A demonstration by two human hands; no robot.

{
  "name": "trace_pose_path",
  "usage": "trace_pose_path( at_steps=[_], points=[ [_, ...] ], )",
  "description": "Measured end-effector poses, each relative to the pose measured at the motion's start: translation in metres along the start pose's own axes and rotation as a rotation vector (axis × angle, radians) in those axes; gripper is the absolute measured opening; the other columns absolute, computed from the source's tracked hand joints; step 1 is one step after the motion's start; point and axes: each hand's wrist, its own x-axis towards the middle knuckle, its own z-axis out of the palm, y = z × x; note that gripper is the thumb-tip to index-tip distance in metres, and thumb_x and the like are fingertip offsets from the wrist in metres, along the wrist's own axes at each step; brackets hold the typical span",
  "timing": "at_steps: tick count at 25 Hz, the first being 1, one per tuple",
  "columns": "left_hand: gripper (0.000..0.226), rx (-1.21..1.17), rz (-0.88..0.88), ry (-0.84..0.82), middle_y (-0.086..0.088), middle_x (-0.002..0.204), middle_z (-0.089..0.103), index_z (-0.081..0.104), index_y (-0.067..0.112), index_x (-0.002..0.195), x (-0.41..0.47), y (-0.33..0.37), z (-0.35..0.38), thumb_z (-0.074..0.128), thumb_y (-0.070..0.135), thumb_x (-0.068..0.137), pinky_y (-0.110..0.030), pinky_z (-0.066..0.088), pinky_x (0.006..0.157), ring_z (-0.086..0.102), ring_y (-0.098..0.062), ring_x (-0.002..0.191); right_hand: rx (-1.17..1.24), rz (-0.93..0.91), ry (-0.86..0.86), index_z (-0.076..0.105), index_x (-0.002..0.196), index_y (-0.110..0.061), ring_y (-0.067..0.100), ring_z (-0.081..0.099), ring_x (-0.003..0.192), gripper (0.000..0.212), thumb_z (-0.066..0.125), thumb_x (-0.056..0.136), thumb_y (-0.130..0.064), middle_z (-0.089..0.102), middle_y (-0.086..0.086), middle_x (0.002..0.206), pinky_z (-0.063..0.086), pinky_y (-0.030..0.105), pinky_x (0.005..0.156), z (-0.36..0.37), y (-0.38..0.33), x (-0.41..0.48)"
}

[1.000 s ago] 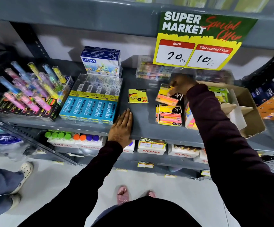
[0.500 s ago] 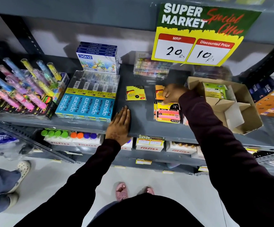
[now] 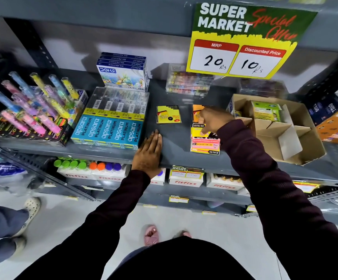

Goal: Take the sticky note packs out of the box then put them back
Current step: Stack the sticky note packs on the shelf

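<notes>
Three sticky note packs lie left of the cardboard box (image 3: 297, 138), one green pack (image 3: 267, 111) remains inside, right hand (image 3: 214, 120) grip unclear over the orange pack (image 3: 196, 112), left hand (image 3: 149, 154) spread flat.

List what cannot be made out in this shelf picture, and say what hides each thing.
- Right hand, head view: its grip is hidden; the hand covers the orange pack.
- Pink pack: its top edge lies under the fingers; small print is too fine to read.
- Box: dividers hide the compartment floors.
- Clear cases: the price sign cuts them off; blurred.
</notes>
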Motion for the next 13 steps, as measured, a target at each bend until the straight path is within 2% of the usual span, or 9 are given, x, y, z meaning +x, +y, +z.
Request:
trace_pose_path(
  at_steps=[2,5,7,9,11,13],
  points=[
    [0.096,-0.004,0.000,-0.002,-0.014,0.159,0.006,0.002,0.003,0.146,0.001,0.000,0.000,0.065,0.028,0.077,-0.035,0.009,0.119,0.009,-0.027,0.146,-0.011,0.045,0.049,0.063,0.106,-0.001,0.036,0.062,0.108,0.034,0.075,0.077,-0.014,0.065,0.020,0.116,0.050,0.036,0.083,-0.001,-0.001,0.004],
    [0.096,0.000,0.007,-0.008,-0.014,0.159,0.002,-0.002,0.004,0.146,0.000,0.000,0.000,0.061,0.038,0.082,-0.035,0.006,0.119,0.006,-0.027,0.147,-0.028,0.090,-0.035,0.063,0.112,0.003,0.035,0.061,0.111,0.036,0.072,0.081,-0.012,0.065,0.020,0.120,0.051,0.036,0.088,0.002,0.006,0.006],
    [0.095,0.005,0.004,-0.006,-0.014,0.159,0.001,-0.003,0.004,0.146,0.000,0.000,0.001,0.060,0.037,0.083,-0.034,0.006,0.119,0.005,-0.027,0.147,0.017,0.078,-0.062,0.061,0.117,0.002,0.035,0.060,0.113,0.038,0.071,0.082,-0.010,0.063,0.020,0.124,0.049,0.035,0.091,-0.004,0.008,0.007],
    [0.094,0.004,0.000,0.010,-0.014,0.159,0.003,-0.001,0.003,0.146,-0.001,0.000,0.000,0.061,0.029,0.080,-0.034,0.006,0.119,0.006,-0.027,0.147,0.107,0.020,0.034,0.063,0.114,-0.002,0.034,0.060,0.112,0.032,0.068,0.083,-0.007,0.064,0.019,0.123,0.049,0.035,0.091,-0.012,-0.002,0.009],
    [0.094,0.014,0.001,0.013,-0.016,0.158,0.008,0.004,0.002,0.145,-0.001,0.001,-0.001,0.064,0.021,0.076,-0.035,0.008,0.119,0.008,-0.029,0.146,0.182,-0.044,0.186,0.065,0.110,-0.007,0.032,0.062,0.109,0.025,0.065,0.084,-0.008,0.066,0.016,0.118,0.050,0.031,0.081,-0.014,-0.025,0.006],
    [0.094,0.012,0.005,0.020,-0.018,0.157,0.012,0.007,0.000,0.145,-0.001,0.002,-0.002,0.066,0.019,0.073,-0.035,0.009,0.119,0.011,-0.030,0.146,0.171,-0.088,0.272,0.062,0.106,-0.009,0.030,0.066,0.102,0.018,0.060,0.089,-0.015,0.069,0.014,0.109,0.047,0.024,0.065,0.003,-0.052,-0.001]
  ],
)
